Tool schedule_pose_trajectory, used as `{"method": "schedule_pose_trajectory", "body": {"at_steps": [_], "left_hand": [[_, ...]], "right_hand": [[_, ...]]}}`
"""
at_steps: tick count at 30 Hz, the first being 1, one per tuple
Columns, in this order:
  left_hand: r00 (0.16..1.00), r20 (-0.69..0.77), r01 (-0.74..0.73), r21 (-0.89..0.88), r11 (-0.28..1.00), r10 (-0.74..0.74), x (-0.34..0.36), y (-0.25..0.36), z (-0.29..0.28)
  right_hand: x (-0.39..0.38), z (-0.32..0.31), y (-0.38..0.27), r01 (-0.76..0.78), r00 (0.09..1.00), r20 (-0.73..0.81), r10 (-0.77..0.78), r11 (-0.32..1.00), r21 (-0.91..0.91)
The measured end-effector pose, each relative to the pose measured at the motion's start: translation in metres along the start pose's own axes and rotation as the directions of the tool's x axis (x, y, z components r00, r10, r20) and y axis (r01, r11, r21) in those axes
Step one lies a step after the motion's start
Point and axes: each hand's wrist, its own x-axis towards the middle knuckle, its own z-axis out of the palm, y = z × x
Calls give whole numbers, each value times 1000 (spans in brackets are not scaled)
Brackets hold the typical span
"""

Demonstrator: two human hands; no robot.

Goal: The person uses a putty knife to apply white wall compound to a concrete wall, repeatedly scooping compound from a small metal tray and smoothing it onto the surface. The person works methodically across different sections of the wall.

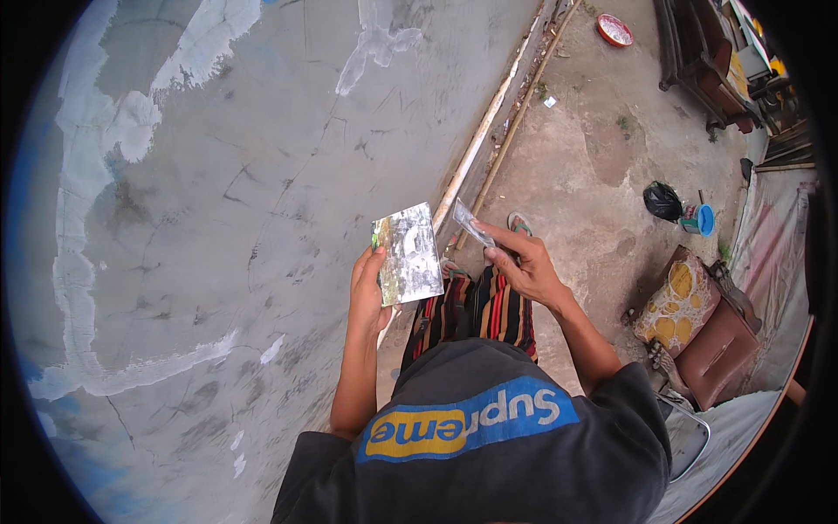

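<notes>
My left hand grips a flat rectangular board by its left edge. Whitish smears and greyish reflections cover its face. In my right hand is a small flat putty scraper, pinched between thumb and fingers, its blade pointing up and left. Board and scraper are apart from each other. Both are held out in front of my body, close to the grey wall. White filler patches run across that wall in irregular strips. The far sides of both held things are hidden.
A bamboo pole lies along the wall's foot. A red basin with white material stands on the concrete floor. To the right are a black plastic bag, a blue bucket, a worn armchair and a dark wooden bench.
</notes>
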Motion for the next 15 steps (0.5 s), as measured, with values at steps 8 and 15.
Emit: {"method": "schedule_pose_trajectory", "body": {"at_steps": [8, 15], "left_hand": [[999, 13, -32, -111, 993, 33, -11, -3, 37], [994, 92, -51, -10, 999, 52, -35, -11, 76]], "right_hand": [[-2, -27, -9, 320, 934, 225, -277, 929, -185], [-20, -119, -12, 274, 921, 342, -187, 935, -225]]}}
